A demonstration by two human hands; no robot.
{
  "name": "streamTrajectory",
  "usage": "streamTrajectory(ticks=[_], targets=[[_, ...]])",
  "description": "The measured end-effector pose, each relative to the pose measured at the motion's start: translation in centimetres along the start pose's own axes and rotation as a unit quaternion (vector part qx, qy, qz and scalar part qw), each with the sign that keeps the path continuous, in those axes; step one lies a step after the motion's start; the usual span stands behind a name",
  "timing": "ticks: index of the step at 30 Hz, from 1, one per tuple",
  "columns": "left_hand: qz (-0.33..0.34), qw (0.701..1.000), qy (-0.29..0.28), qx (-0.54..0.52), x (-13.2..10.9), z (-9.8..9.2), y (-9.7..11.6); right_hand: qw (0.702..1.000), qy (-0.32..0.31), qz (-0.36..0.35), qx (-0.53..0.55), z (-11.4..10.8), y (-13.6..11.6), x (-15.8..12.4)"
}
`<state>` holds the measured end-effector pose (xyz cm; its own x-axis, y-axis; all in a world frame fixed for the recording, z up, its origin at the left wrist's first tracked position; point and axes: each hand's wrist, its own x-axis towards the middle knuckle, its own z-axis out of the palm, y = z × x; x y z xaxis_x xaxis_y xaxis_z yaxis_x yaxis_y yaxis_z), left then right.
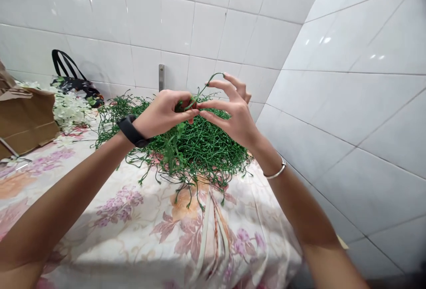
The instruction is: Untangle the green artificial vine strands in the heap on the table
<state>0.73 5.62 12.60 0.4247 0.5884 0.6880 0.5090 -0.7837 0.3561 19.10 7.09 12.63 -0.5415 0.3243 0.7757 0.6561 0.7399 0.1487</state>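
My left hand (169, 109), with a black band at the wrist, is closed in a pinch around the lower part of thin green plastic stems. One green stem (213, 77) arches up from the pinch toward the right. My right hand (234, 107) meets the left at the fingertips, its thumb and forefinger pinched at the same spot. Its other fingers are raised, touching or very near the arching stem's tip. A bit of red shows by the left fingers, too small to make out. Below both hands lies a big tangled pile of green artificial stems (213, 149).
A floral tablecloth (123, 235) covers the table, with folds hanging at the front. On the left are a cardboard box (29, 120), white artificial flowers (71, 109) and a black floral bag (78, 87). White tiled walls (213, 27) stand close behind and to the right.
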Motion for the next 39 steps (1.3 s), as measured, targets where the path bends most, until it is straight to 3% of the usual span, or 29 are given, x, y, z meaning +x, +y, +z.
streamTrajectory(ticks=[6, 11, 16, 18, 21, 23, 24, 27, 29, 33, 39], targets=[[-0.001, 0.997, 0.018, 0.070, 0.0, 1.2, -0.2, 0.998, -0.055, -0.024, 0.003, 0.8, 0.6, -0.1], [-0.034, 0.998, 0.006, 0.045, 0.1, 2.0, -0.7, 0.989, -0.111, -0.094, -0.024, 1.3, 0.6, -0.3], [-0.042, 0.999, -0.017, 0.006, 0.4, 2.4, -1.6, 0.980, -0.114, -0.125, -0.102, 2.3, 0.2, -0.4], [-0.022, 0.999, -0.025, 0.036, 0.3, 2.4, -1.9, 0.980, -0.106, -0.110, -0.125, 2.6, 0.4, -0.4], [-0.038, 0.996, -0.060, 0.057, 0.0, 2.4, -2.2, 0.990, -0.057, -0.009, -0.131, 2.3, 2.3, -0.4], [-0.057, 0.994, -0.084, 0.046, -0.2, 2.2, -2.4, 0.992, -0.037, 0.082, -0.085, 1.4, 4.3, -0.6], [-0.065, 0.994, -0.083, 0.029, -0.3, 2.0, -2.5, 0.991, -0.057, 0.113, -0.040, 0.8, 5.3, -0.7], [-0.088, 0.994, -0.045, -0.037, -0.3, 1.2, -3.0, 0.967, -0.186, 0.149, 0.084, -0.6, 7.5, -1.0], [-0.110, 0.990, -0.024, -0.086, -0.3, 0.7, -3.5, 0.955, -0.231, 0.141, 0.123, -0.8, 7.7, -1.0], [-0.151, 0.974, 0.007, -0.169, -0.2, 0.2, -4.1, 0.951, -0.210, 0.083, 0.213, -0.6, 6.1, -0.6], [-0.140, 0.967, 0.018, -0.214, -0.4, 1.4, -3.1, 0.944, -0.154, 0.067, 0.284, -1.2, 2.5, 0.1]])
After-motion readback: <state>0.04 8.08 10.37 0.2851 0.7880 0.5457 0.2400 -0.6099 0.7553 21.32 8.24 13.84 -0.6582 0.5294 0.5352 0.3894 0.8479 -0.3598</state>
